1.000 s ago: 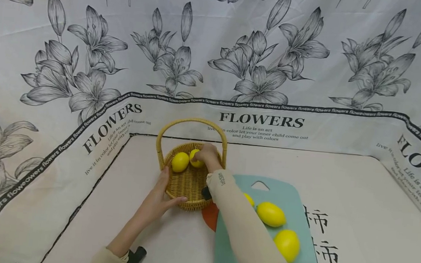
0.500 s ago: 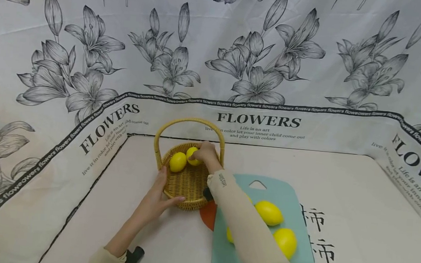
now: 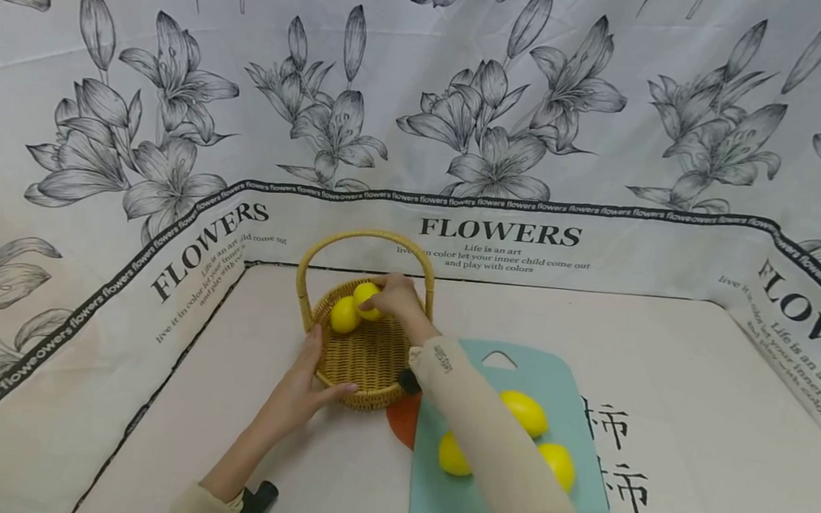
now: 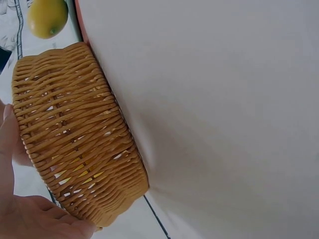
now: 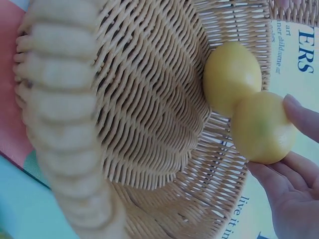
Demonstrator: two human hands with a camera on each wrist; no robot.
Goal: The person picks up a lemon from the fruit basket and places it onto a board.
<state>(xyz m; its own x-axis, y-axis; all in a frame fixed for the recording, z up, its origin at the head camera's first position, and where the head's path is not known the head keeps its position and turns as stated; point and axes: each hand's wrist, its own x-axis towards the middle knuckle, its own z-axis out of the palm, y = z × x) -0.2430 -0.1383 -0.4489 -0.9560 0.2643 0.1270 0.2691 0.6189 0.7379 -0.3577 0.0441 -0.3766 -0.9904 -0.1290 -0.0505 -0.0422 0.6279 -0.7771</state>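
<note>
A wicker basket (image 3: 372, 363) with an arched handle stands at the back of the table, holding two lemons. My right hand (image 3: 400, 296) reaches in beneath the handle and pinches one lemon (image 5: 263, 128) between thumb and fingers. That fruit presses against the other lemon (image 5: 232, 77), which lies by the basket's left wall. On the basket's near left side, my left hand (image 3: 299, 393) holds the rim, thumb toward the front and fingers along the left. In the left wrist view, the woven outer wall (image 4: 79, 129) shows between its spread thumb and fingers.
To the right lies a light blue cutting board (image 3: 432, 511) bearing several lemons, including a front-left lemon (image 3: 453, 454); my right sleeve (image 3: 503, 460) crosses over it. An orange-red patch (image 3: 404, 419) shows between basket and board. Flower-printed cloth (image 3: 509, 135) rises behind the table.
My right hand has shifted its lemon left inside the basket, against the other lemon. The left hand keeps its place on the basket. The whole view has drifted slightly.
</note>
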